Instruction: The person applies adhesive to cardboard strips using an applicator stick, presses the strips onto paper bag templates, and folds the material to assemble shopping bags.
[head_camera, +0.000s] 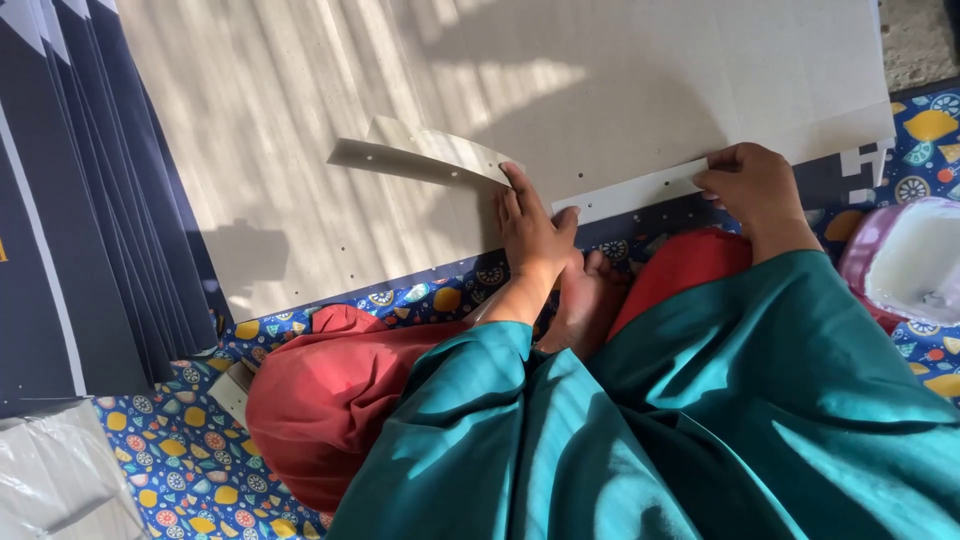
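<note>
**Edge flap half folded: left part raised, right part flat**

While the large grey cardboard sheet (300, 150) fills the upper centre of the frame, both hands work along its near edge. The left hand (530, 235), at frame centre, lies fingers extended and pressed down on the board at the fold line, touching the inner end of a raised flap (420, 160). That flap curls up off the sheet toward the upper left; small punched holes show along it. The right hand (750, 185), right of centre, pinches closed on the far end of a white strip (630, 192) that lies flat along the same edge.

Judgement: the fold is partly made. The left section is lifted but not creased flat; the right section looks unfolded, though the thumb hides its end, so I cannot confirm.

Surroundings: a stack of dark printed sheets (70, 200) at far left, a patterned mat (190, 450) below, a pink-rimmed container (905, 260) at right edge.
</note>
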